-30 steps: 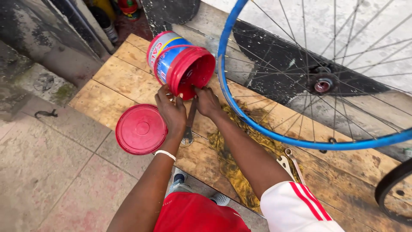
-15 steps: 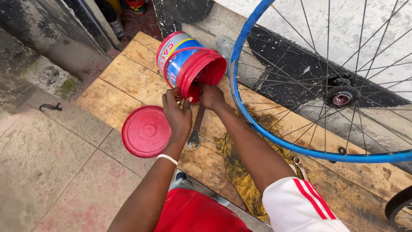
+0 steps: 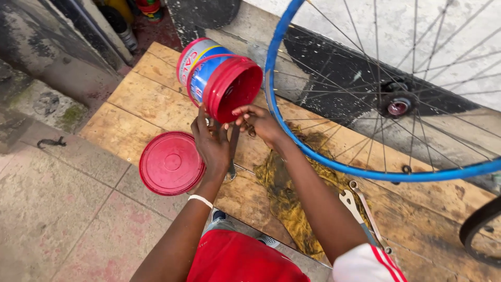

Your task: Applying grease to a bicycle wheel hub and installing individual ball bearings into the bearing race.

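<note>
A red plastic tub (image 3: 222,78) with a blue and yellow label lies tipped on its side on a wooden board (image 3: 141,99), its open mouth facing me. Its round red lid (image 3: 171,163) lies flat on the board's near edge. My left hand (image 3: 211,142) is curled just below the tub's mouth, its back towards me, so its grip is hidden. My right hand (image 3: 259,122) is beside it with the fingers pinched on a small metal part at the tub's rim. A dark wrench (image 3: 232,156) runs between the two hands down to the board.
A bicycle wheel with a blue rim (image 3: 334,167), spokes and hub (image 3: 397,106), stands upright on the board at the right. An oily yellow rag (image 3: 284,193) and two more spanners (image 3: 355,206) lie on the wood. Bottles stand at the top left, and paved ground lies to the left.
Both hands have stayed together at the tub's mouth, shifting slightly. The tub has tipped a little more towards me. The view has drifted, so the wheel now shows more of its hub.
</note>
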